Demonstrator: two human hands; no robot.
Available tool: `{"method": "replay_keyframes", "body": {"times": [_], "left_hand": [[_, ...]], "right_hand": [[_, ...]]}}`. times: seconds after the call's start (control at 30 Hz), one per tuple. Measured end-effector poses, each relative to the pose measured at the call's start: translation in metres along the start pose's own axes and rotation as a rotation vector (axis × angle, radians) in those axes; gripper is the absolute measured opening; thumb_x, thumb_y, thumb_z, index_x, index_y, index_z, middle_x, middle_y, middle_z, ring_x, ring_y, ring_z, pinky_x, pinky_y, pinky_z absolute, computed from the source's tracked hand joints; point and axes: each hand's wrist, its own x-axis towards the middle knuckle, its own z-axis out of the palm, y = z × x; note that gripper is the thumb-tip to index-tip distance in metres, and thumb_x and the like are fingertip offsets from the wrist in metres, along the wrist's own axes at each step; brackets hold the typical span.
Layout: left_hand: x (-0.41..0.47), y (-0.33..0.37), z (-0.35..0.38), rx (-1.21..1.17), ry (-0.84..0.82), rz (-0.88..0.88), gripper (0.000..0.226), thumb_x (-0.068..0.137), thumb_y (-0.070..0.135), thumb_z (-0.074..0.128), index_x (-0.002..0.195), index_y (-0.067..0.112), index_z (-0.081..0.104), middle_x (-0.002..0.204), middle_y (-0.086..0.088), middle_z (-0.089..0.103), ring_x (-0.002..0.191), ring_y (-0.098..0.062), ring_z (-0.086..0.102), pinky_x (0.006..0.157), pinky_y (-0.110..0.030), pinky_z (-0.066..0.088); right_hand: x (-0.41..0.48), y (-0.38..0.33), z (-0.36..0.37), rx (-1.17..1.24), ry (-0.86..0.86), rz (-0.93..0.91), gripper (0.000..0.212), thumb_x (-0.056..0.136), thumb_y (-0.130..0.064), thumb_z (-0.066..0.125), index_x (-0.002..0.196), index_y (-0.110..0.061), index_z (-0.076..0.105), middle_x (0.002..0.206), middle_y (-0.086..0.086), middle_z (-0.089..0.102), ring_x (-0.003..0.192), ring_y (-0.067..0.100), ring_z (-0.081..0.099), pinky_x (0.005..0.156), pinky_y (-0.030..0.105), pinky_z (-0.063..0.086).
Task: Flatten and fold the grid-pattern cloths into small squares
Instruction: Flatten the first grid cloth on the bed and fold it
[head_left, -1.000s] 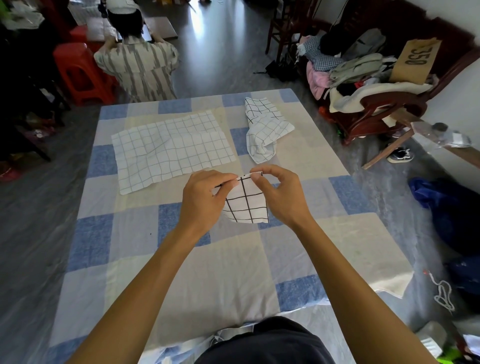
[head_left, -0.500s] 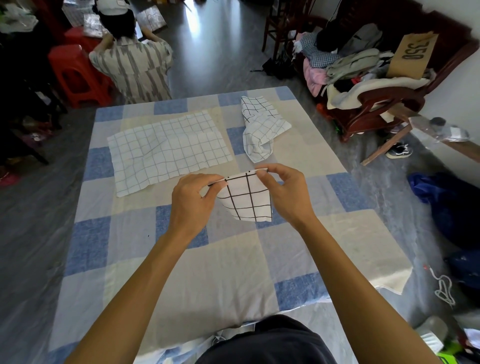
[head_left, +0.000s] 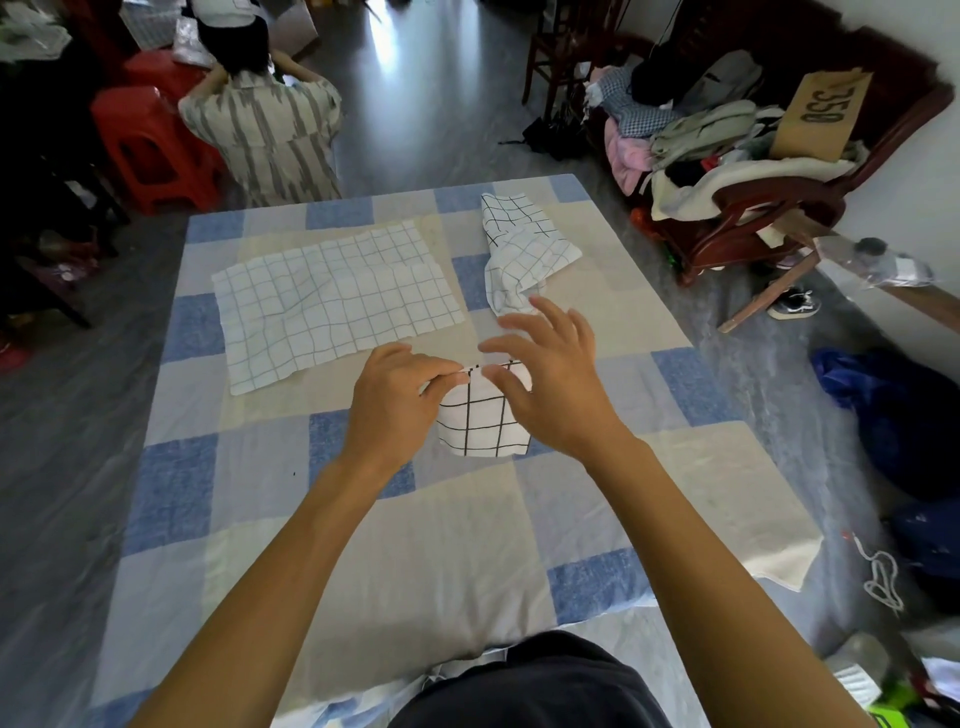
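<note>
Blue/beige checked sheet (head_left: 260, 493) w/ flat grid cloth (head_left: 332, 301) at left, crumpled grid cloth (head_left: 519, 249) just right.

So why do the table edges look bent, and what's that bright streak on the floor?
Head view: the wide-angle lens bows the table at its edges; the streak is light glaring off the shiny floor; on the right hand the spread fingers look slightly motion-blurred, while the folded cloth is sharp.

A: what did we change just now?
B: our right hand (head_left: 550, 384) let go of the small folded cloth (head_left: 480, 426). It was pinching the top edge, now the fingers are spread above it.
</note>
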Motion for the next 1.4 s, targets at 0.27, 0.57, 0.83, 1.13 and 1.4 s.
{"method": "replay_keyframes", "body": {"times": [0.27, 0.57, 0.83, 1.13, 1.4], "left_hand": [[-0.003, 0.004, -0.003, -0.253, 0.080, -0.256, 0.016, 0.085, 0.021, 0.069, 0.100, 0.019, 0.071, 0.090, 0.010, 0.069, 0.085, -0.007, 0.062, 0.078, -0.022, 0.050], [-0.011, 0.003, 0.006, -0.143, 0.109, -0.175, 0.014, 0.085, 0.018, 0.064, 0.090, 0.009, 0.072, 0.088, -0.003, 0.071, 0.080, -0.020, 0.062, 0.071, -0.036, 0.052], [-0.006, 0.006, 0.004, 0.000, 0.065, 0.006, 0.016, 0.085, 0.019, 0.062, 0.091, 0.007, 0.072, 0.082, -0.005, 0.071, 0.075, -0.020, 0.060, 0.071, -0.027, 0.043], [-0.014, 0.009, 0.008, -0.038, 0.082, -0.031, 0.017, 0.086, 0.021, 0.062, 0.093, 0.008, 0.071, 0.085, -0.004, 0.070, 0.078, -0.009, 0.052, 0.071, -0.017, 0.039], [-0.020, 0.004, 0.020, -0.036, 0.059, -0.095, 0.018, 0.090, 0.020, 0.057, 0.095, 0.006, 0.068, 0.086, -0.007, 0.068, 0.077, -0.012, 0.052, 0.070, -0.028, 0.043]], "right_hand": [[0.002, -0.007, 0.007, 0.163, 0.117, 0.058, 0.015, 0.088, -0.025, 0.059, 0.091, -0.020, 0.073, 0.105, -0.003, 0.069, 0.124, 0.023, 0.049, 0.109, 0.054, 0.024], [0.003, -0.004, 0.004, 0.113, 0.058, 0.113, 0.015, 0.087, -0.029, 0.059, 0.092, -0.021, 0.072, 0.101, -0.006, 0.070, 0.117, 0.022, 0.055, 0.108, 0.049, 0.026], [0.010, -0.023, 0.006, 0.219, 0.042, 0.010, 0.016, 0.084, -0.035, 0.068, 0.091, -0.022, 0.073, 0.097, -0.008, 0.071, 0.108, 0.017, 0.059, 0.100, 0.049, 0.037], [0.006, -0.028, 0.012, 0.239, 0.157, 0.030, 0.008, 0.088, -0.022, 0.066, 0.080, -0.019, 0.068, 0.082, -0.010, 0.066, 0.081, 0.004, 0.054, 0.090, 0.042, 0.043], [0.008, -0.025, 0.008, 0.252, 0.238, 0.069, 0.007, 0.086, -0.022, 0.066, 0.081, -0.018, 0.067, 0.085, -0.006, 0.066, 0.083, 0.007, 0.053, 0.084, 0.043, 0.045]]}}
